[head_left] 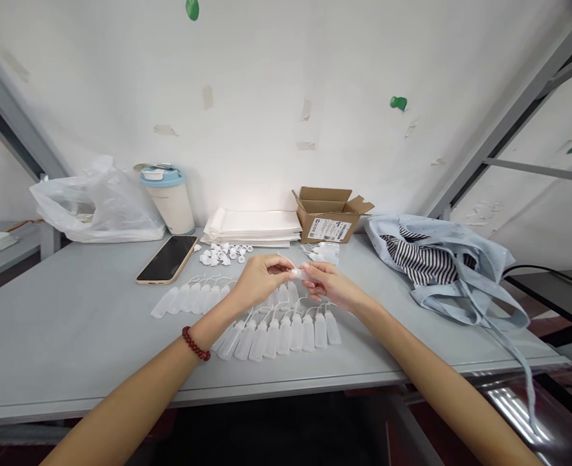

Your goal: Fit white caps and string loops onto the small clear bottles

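Over the middle of the table, my left hand [261, 279] and my right hand [333, 285] meet at a small translucent plastic bottle [299, 274]. My left fingers pinch its neck end, where a cap or tip is mostly hidden. My right fingers are closed around the body end. Below and beside my hands lie rows of similar squeeze bottles [285, 338] with thin curved strips at their tops. My left forearm covers part of these rows. Behind my left hand is a loose pile of small white caps [224, 254].
A phone [167, 260] lies left of the caps. Along the wall stand a plastic bag [101, 207], a tumbler [170, 204], stacked white sheets [252, 225] and an open cardboard box [327, 223], with more clear plastic pieces [325, 252] before it. A light blue cloth bag [441, 259] lies right.
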Demonstrator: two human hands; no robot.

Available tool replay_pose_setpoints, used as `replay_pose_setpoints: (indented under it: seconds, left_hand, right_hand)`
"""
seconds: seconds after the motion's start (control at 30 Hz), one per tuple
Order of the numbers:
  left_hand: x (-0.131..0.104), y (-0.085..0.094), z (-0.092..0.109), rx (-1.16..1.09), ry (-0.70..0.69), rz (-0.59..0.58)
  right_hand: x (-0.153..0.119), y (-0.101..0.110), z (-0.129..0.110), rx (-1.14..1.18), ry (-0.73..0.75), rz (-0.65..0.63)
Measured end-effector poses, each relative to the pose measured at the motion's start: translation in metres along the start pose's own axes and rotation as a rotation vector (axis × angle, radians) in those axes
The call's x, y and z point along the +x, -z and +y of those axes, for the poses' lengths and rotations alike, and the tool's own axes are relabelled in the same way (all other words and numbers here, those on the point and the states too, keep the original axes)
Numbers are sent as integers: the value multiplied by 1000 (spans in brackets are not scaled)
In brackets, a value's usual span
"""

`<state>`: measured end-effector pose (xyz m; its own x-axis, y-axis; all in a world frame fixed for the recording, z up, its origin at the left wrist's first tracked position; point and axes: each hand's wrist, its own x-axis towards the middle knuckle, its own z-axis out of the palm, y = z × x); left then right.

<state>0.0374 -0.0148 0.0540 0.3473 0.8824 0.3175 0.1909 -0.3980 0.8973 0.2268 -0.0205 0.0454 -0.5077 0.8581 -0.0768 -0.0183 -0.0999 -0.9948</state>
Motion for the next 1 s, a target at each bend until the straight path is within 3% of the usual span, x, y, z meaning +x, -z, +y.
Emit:
replay_pose_setpoints:
  seconds: [0.5, 1.0]
  left_hand:
    - [1, 0, 0, -96, 28, -23]
    - [-3, 0, 7, 11, 110, -142]
  right_hand:
    - [-2, -3, -3, -18, -5, 13]
    - [-3, -6, -5, 7, -30, 71]
